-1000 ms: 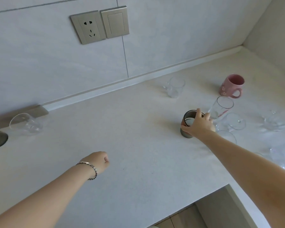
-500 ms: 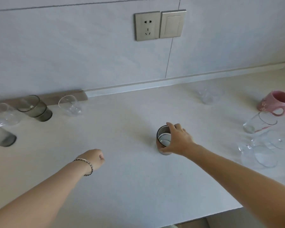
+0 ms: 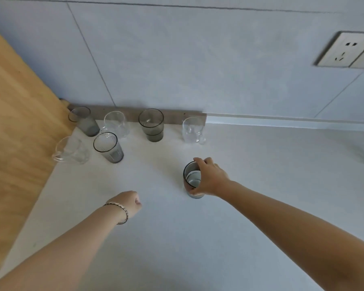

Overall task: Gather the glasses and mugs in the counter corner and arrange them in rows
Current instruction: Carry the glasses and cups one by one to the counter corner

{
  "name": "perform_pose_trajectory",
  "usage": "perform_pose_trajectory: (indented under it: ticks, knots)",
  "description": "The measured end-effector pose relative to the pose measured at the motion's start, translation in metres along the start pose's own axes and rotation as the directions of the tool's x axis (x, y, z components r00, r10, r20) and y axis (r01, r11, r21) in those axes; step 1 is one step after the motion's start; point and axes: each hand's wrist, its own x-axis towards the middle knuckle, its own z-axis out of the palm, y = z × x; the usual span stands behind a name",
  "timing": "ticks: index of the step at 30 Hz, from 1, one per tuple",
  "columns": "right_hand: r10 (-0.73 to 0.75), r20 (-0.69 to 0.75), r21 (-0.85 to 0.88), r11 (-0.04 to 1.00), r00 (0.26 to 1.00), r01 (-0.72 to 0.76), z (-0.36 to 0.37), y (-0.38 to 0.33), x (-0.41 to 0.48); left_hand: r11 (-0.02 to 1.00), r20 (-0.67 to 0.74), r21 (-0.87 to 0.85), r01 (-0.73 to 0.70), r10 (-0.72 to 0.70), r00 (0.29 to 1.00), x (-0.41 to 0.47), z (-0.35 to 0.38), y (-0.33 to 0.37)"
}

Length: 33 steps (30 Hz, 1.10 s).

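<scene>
Six glasses [image 3: 150, 124] stand on the counter [image 3: 198, 238] in its left corner, four along the wall [image 3: 177, 59], two in front.

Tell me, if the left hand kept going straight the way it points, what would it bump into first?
Probably nothing soon: the left hand, a closed fist, points up-right over bare counter, perhaps reaching the clear mug by the wall.

Carried leftward along the worktop [image 3: 198, 238] in the right hand [image 3: 211, 178]: dark tumbler [image 3: 192, 179], now near the corner cluster of glasses [image 3: 108, 147]. Pink mug gone from view; wooden panel [image 3: 15, 143] newly in frame.
</scene>
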Motion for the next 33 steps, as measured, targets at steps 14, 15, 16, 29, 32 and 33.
perform_pose_trajectory:
  ticks: [14, 15, 16, 29, 32, 33]
  knots:
    - [0.026, -0.127, 0.094, 0.995, 0.992, -0.014, 0.015, -0.133, 0.118, 0.995, 0.021, -0.094, 0.033, -0.031, 0.999, 0.022, -0.005, -0.086]
    - [0.029, -0.126, 0.108, 0.994, 0.992, -0.015, 0.016, -0.133, 0.117, 0.996, 0.023, -0.09, 0.028, -0.026, 0.999, 0.023, -0.005, -0.085]
    - [0.028, -0.129, 0.121, 0.993, 0.991, -0.012, 0.016, -0.132, 0.114, 0.996, 0.023, -0.086, 0.021, -0.019, 1.0, 0.025, -0.004, -0.083]
    - [0.248, 0.09, 0.071, 0.964, 0.965, -0.255, 0.0, 0.066, -0.005, 0.971, 0.034, 0.089, -0.222, 0.22, 0.975, 0.026, -0.004, 0.06]
    - [0.334, 0.075, 0.112, 0.934, 0.94, -0.34, -0.012, 0.14, -0.049, 0.94, 0.063, 0.154, -0.304, 0.298, 0.953, 0.014, 0.007, 0.127]
    - [0.36, 0.07, 0.122, 0.922, 0.93, -0.367, -0.016, 0.165, -0.066, 0.928, 0.065, 0.181, -0.325, 0.319, 0.946, 0.009, 0.012, 0.151]
